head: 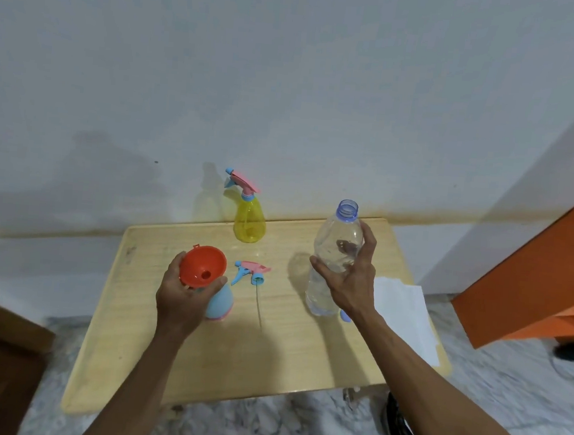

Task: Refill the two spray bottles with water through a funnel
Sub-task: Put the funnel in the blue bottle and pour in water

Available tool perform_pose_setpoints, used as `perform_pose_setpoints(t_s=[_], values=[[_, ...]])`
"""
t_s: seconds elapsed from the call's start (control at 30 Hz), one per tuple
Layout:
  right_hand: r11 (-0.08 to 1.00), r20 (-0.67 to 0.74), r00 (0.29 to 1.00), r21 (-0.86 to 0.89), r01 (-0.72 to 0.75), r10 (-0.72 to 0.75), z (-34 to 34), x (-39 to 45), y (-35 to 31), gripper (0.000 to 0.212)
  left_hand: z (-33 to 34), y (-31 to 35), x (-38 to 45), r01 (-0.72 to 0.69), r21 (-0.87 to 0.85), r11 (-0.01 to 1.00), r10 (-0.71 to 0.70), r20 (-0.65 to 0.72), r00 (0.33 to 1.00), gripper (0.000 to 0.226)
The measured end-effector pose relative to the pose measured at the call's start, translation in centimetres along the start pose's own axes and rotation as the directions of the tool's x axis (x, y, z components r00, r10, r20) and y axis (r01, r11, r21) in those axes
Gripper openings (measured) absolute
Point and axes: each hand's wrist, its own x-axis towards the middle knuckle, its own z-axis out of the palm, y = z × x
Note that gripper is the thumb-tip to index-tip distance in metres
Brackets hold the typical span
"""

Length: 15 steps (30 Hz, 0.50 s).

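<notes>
The left hand [183, 295] is keeping its grip curled around the orange funnel [203, 267] sitting in the blue spray bottle [220, 303] at the counter's [266, 370] nine o'clock, while the right hand [353, 277] is gripping the uncapped water bottle [336, 245] at three o'clock, the yellow spray bottle [249, 219] standing at twelve and a detached sprayer head [252, 272] lying between.

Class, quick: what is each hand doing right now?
Left hand: holds the funnel on the blue bottle.
Right hand: grips the water bottle.

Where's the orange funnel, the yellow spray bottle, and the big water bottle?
orange funnel [202, 267]: head view, inside of its cone.
yellow spray bottle [250, 222]: head view, its body.
water bottle [337, 242]: head view, clear upper body.
</notes>
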Motion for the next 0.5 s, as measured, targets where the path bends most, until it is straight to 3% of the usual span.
perform_pose_setpoints(t_s=[0.23,0.5], values=[[0.998,0.042,0.999,0.051,0.02,-0.022,-0.4,0.1,0.9,0.112,0.2,0.8,-0.7,0.099,-0.069,0.993,-0.102,-0.038,0.994,0.106],[0.996,0.097,0.995,0.091,-0.007,-0.002,-1.2,-0.5,2.1,0.116,0.7,0.6,-1.0,0.077,-0.093,0.993,-0.083,-0.062,0.995,0.095]])
